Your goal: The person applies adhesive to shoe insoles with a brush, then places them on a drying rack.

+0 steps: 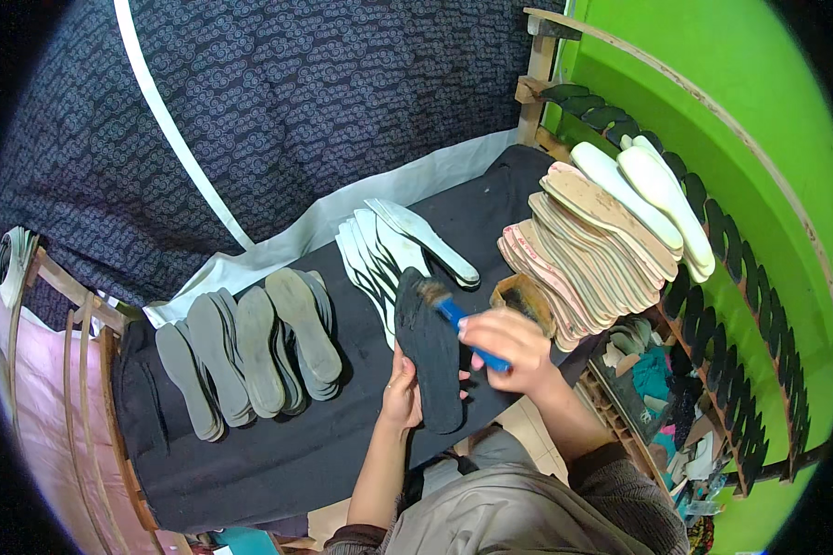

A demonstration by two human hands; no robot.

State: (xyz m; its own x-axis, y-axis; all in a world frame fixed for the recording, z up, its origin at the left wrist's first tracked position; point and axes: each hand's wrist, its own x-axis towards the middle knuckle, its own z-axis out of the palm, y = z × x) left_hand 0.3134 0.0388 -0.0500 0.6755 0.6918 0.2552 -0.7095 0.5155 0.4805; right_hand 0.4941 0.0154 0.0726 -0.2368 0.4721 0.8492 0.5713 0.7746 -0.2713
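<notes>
My left hand [402,392] is closed around the lower part of a black shoe sole [429,361] and holds it tilted up above the table. In my right hand [516,348] is a brush [469,333] with a blue handle, its bristles touching the sole near its upper end. Just beyond my right hand stands a small brown-stained container [526,298], dark inside. White insoles [384,242] lie fanned out behind the black sole, which partly covers them.
Grey soles [267,351] lie in overlapping piles on the left of the black-covered table [241,472]. At the right rises a stack of beige insoles [583,259], with white ones [657,199] beside it. Black soles [727,342] line a rack along the green wall.
</notes>
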